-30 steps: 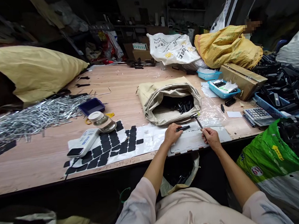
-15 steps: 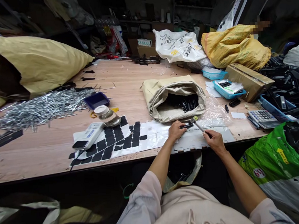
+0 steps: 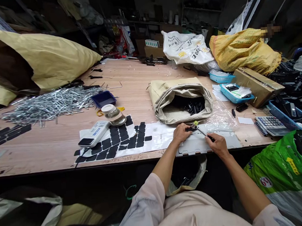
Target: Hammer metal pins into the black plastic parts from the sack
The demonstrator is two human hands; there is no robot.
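Since a moment ago my right hand [image 3: 217,144] has swung the small hammer [image 3: 201,130] lower, so its head now sits just at the black part [image 3: 190,128] that my left hand [image 3: 181,133] pins down. Left fingers are clamped on that part and right fingers are closed round the hammer's handle, both over the grey plate [image 3: 208,144] at the bench [image 3: 51,145] edge. At twelve o'clock from my hands lies the open sack [image 3: 183,101] of black parts; at nine o'clock, the sheet of black pads [image 3: 122,141].
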